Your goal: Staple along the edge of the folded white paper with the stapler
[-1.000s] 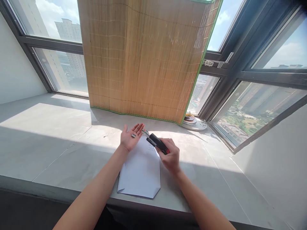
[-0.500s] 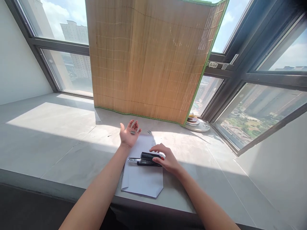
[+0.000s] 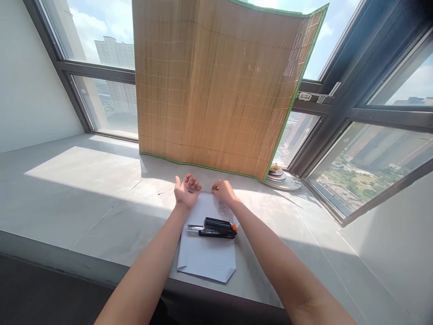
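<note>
Black, with an orange end, the stapler (image 3: 220,228) is set down across the white paper (image 3: 206,257) on the window ledge (image 3: 135,212). Taken as the clock's centre, with 12 toward the bamboo mat (image 3: 216,90), its silver rail is pointed to 9 and its orange end to 3.

At 11 o'clock the left hand (image 3: 185,195) is held palm up, open with the fingers loosely curled, and a small grey piece (image 3: 191,190) is carried on it. At 12 o'clock the right hand (image 3: 223,191) is lowered near the paper's far edge, its fingertips drawn together in a pinch; whether anything is gripped there cannot be told. Just beneath that wrist, a patch of small dark marks (image 3: 224,209) is seen on the paper.

The step in hand is judged to be the handling of small pieces, with the stapler left unheld. For the next move, a fine fingertip grip seems to be called for, and the left palm should be kept level so that the piece is not dropped.
</note>
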The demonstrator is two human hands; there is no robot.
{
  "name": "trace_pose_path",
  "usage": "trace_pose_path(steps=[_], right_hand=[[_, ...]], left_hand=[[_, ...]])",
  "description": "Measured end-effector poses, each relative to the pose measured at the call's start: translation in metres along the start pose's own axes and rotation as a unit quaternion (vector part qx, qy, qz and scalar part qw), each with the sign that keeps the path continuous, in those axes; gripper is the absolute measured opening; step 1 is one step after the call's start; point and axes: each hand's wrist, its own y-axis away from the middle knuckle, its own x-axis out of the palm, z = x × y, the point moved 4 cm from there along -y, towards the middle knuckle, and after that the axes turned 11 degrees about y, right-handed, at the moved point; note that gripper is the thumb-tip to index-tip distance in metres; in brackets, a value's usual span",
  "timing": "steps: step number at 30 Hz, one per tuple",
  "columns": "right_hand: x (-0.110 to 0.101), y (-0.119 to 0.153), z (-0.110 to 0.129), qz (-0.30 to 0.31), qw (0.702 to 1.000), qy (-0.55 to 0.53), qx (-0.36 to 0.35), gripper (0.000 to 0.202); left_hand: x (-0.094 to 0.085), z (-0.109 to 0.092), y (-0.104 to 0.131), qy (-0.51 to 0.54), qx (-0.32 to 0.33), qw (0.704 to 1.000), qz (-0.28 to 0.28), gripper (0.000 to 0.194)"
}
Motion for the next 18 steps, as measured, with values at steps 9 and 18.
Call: trace_pose_path(steps=[9,18], right_hand=[[-0.022,0.0,0.042,-0.037,0.991,-0.11,-0.068,0.013],[-0.005,0.016,0.109,-0.033,0.961,-0.181,-0.207,0.015]], left_hand=[[-0.004,-0.002,0.0,-0.016,0.022,0.998,-0.054,0.051],[-0.003,-0.005,0.005,-0.045,0.029,0.995,-0.083,0.058]])
